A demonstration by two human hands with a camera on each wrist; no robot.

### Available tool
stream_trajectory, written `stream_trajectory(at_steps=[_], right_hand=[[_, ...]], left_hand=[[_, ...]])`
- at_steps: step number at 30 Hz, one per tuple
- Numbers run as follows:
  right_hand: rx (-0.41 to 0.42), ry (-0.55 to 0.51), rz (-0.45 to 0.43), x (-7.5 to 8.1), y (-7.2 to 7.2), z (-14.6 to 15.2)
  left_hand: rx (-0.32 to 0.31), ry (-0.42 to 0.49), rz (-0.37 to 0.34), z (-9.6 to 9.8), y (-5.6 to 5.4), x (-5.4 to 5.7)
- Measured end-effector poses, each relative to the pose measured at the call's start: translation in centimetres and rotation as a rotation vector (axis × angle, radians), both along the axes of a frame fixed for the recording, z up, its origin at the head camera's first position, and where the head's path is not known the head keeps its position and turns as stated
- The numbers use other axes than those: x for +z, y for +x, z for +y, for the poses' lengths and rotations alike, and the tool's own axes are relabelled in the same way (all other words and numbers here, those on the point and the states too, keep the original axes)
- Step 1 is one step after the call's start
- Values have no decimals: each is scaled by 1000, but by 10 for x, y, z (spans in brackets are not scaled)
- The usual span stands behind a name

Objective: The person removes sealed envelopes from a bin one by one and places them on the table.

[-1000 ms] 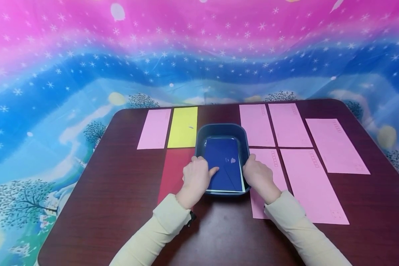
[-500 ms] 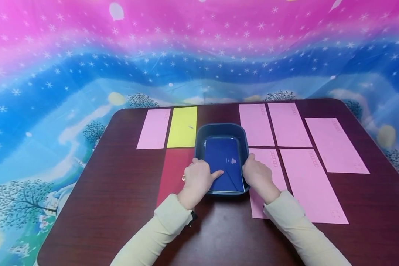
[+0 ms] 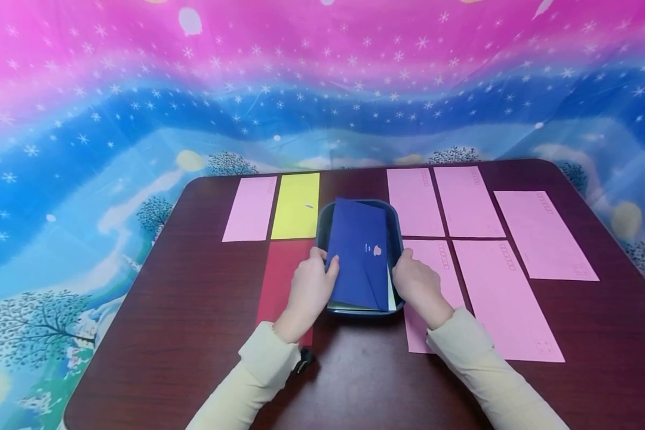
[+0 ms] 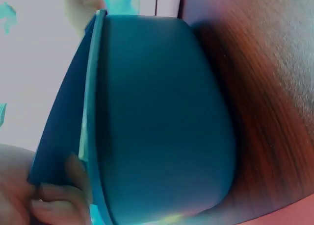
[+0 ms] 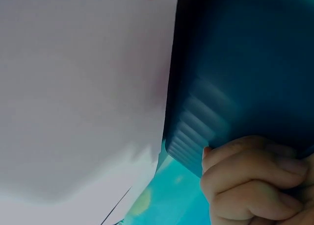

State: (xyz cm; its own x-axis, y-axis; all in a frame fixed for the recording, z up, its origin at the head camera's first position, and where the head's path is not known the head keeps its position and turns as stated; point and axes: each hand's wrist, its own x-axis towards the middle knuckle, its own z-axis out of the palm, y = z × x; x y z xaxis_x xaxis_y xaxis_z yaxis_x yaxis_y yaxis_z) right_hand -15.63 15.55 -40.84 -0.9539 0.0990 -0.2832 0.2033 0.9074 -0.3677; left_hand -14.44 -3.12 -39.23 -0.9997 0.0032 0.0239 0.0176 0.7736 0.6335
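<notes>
In the head view, a dark blue plastic tub (image 3: 395, 224) stands mid-table; its side wall (image 4: 162, 117) fills the left wrist view. A blue envelope (image 3: 357, 263) with a small pale print slants up out of the tub, its far end over the far rim. My left hand (image 3: 309, 289) pinches this envelope along its left edge, thumb on top. Beneath it, pale paper edges (image 3: 391, 292) show inside the tub; the rest is hidden. My right hand (image 3: 418, 283) grips the tub's right rim, its curled fingers (image 5: 250, 178) against the outer wall.
Several pink envelopes lie flat to the right, such as a far-right one (image 3: 545, 236) and a front one (image 3: 507, 298). On the left lie a pink envelope (image 3: 249, 209), a yellow one (image 3: 295, 206) and a red one (image 3: 282, 275). A patterned cloth (image 3: 322, 77) hangs behind the table.
My left thumb has drawn back from the middle of the blue envelope to its left edge. The envelope has risen and tilted up from the stack. My right hand has stayed at the rim.
</notes>
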Motion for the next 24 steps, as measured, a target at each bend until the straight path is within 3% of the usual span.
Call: stream_trajectory(at_steps=[5, 10, 15, 24], right_hand=[[6, 3, -19, 1, 0, 0], [15, 3, -28, 2, 1, -1], [15, -17, -34, 2, 1, -1], [18, -25, -42, 1, 1, 0]], left_hand=[[9, 163, 19, -14, 5, 2], [50, 239, 41, -32, 16, 5], [135, 249, 82, -56, 28, 4], [251, 147, 105, -97, 36, 0]])
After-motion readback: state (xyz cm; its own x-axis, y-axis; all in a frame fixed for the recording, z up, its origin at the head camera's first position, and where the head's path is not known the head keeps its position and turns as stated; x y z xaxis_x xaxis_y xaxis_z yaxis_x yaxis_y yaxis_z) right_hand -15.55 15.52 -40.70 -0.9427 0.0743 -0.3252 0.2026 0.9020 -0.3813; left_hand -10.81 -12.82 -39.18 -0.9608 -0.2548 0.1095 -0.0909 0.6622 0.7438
